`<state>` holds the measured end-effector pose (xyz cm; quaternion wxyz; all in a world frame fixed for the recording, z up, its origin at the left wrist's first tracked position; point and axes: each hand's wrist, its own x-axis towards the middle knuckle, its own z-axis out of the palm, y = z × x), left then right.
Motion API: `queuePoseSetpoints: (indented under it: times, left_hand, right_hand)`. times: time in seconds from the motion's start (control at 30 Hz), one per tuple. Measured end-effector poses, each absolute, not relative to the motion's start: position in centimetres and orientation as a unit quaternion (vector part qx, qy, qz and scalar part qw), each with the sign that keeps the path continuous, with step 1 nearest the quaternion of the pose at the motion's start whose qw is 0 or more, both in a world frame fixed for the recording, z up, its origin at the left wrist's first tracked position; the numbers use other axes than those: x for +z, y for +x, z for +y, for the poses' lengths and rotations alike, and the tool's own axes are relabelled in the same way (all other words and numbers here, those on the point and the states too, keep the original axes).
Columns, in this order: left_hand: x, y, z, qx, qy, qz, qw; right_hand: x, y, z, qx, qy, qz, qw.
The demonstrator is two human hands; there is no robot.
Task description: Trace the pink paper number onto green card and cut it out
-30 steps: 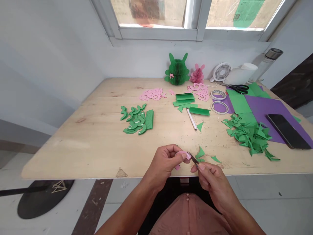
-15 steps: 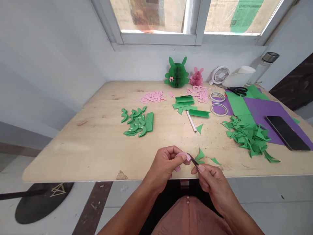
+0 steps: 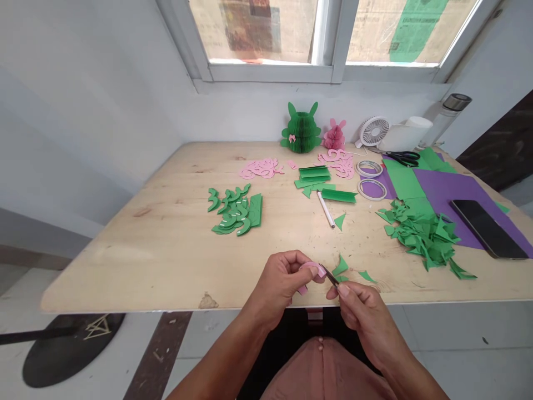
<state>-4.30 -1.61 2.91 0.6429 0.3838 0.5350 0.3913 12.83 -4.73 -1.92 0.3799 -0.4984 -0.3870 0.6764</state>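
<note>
My left hand (image 3: 287, 278) pinches a curved pink paper strip (image 3: 311, 266) between thumb and fingers near the table's front edge. Another bit of pink shows below the thumb. My right hand (image 3: 361, 304) grips dark, thin-pointed tweezers (image 3: 330, 274), whose tips touch the right end of the pink strip. Just beyond my right hand lie small green paper scraps (image 3: 340, 264). Farther off, a white marker (image 3: 325, 209) rests on the wooden table (image 3: 166, 255).
Green curved cutouts (image 3: 233, 214) lie to the left, some with white patches. Pink cutouts (image 3: 261, 168), tape rolls (image 3: 372, 189), scissors (image 3: 402, 158), a green scrap pile (image 3: 425, 233), a phone (image 3: 487, 228) and a fan (image 3: 373, 131) surround the work. Green (image 3: 301, 130) and pink (image 3: 334, 135) paper figures stand behind.
The view has tilted up slightly, so the table sits a little lower. Both hands keep nearly the same pose, with the tweezer tips still at the pink strip's end.
</note>
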Motion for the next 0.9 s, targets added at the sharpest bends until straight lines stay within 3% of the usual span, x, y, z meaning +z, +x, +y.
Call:
queuePoseSetpoints:
  times: [0.43, 0.9]
  left_hand:
    - [2.8, -4.5, -1.6, 0.38, 0.393, 0.536, 0.643]
    - [3.5, -4.8, -1.1, 0.343, 0.438, 0.489, 0.672]
  right_hand:
    - [-1.7, 13.0, -4.5, 0.661, -0.504, -0.392, 0.395]
    - [-1.3, 14.0, -3.8, 0.633, -0.504, -0.487, 0.329]
